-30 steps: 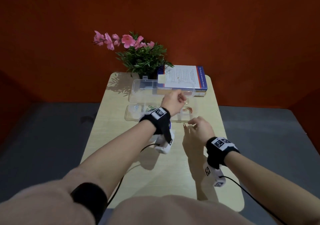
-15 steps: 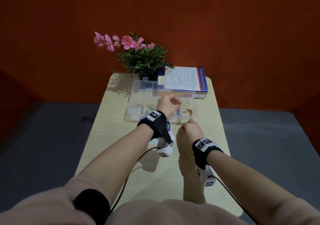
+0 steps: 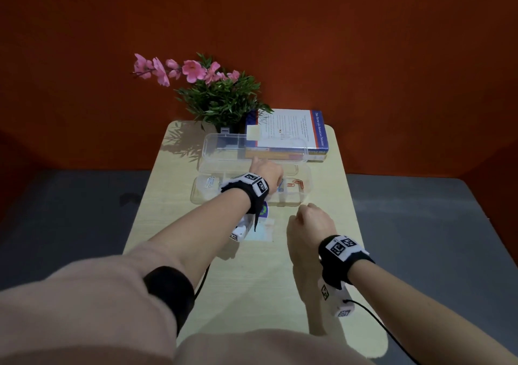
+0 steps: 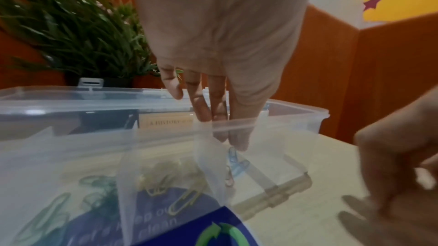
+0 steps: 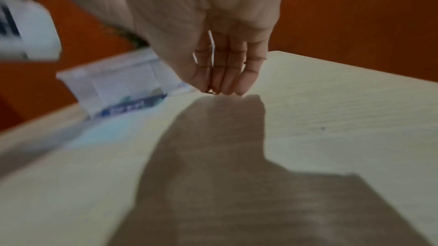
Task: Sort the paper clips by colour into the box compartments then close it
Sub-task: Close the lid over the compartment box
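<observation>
The left hand (image 3: 266, 169) is reaching into the clear compartment box (image 3: 307, 193), and its straight fingers (image 4: 237, 137) are pointing down into the compartment with the blue paper clips (image 4: 233, 156). The fingers are relaxed and are not holding anything that I can see. It seems the hand is just letting a blue clip go there, but this is only my judgement.

The right hand (image 3: 309, 223) is staying above the wooden table (image 3: 330, 185), just beside the front right corner of the box. Its fingertips (image 5: 227, 85) are bunched together, and something small and dark-reddish is showing between them. It is probably a paper clip, but the picture is too blurred, so I cannot tell whether the hand is gripping anything.

The sorting is looking almost finished. The white clips (image 3: 210, 181) are lying in the left compartment, then come the green clips (image 4: 94, 184), the yellow clips (image 4: 182, 201), the blue ones, and the red clips (image 3: 296, 184) at the right end. No loose clips are showing on the table. The lid (image 3: 252, 146) is standing open against a book (image 3: 291, 131), so closing the box is still to be done.
</observation>
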Motion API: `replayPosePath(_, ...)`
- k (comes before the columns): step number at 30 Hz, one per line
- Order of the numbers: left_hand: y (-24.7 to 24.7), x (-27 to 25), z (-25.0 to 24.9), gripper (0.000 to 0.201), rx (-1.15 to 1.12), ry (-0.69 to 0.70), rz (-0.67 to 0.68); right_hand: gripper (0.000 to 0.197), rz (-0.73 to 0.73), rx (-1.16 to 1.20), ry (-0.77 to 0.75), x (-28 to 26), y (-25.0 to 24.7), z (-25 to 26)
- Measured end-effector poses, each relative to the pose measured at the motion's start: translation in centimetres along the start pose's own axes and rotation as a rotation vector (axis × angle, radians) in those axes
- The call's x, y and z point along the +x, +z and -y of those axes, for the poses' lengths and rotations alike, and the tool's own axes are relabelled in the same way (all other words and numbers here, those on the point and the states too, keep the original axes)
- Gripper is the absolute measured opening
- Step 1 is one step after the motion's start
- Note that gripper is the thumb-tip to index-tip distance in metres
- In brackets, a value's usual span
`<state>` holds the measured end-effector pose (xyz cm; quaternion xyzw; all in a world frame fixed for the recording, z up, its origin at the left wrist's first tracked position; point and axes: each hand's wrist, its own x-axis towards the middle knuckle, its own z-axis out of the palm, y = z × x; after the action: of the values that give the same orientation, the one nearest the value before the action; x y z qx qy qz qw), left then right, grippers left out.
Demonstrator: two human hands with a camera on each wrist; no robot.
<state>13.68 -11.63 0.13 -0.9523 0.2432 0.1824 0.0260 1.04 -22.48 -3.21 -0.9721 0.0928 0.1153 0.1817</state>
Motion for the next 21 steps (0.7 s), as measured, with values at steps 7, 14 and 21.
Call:
replayPosePath(7, -0.1, 2.3, -0.7, 0.011, 0.201, -0.037, 0.153, 0.015, -0.228, 0.233, 0.045, 3.5, -5.4, -0.8)
replayPosePath(14, -0.9, 1.8, -0.9, 0.024, 0.294, 0.015, 0.197, 0.026, -0.084, 0.183, 0.138, 5.4, -4.7, -0.2)
replayPosePath(21, -1.2, 1.0, -0.9, 0.029, 0.327, 0.172, 0.179, 0.02, -0.097, 0.28, 0.114, 4.8, -4.0, -0.2)
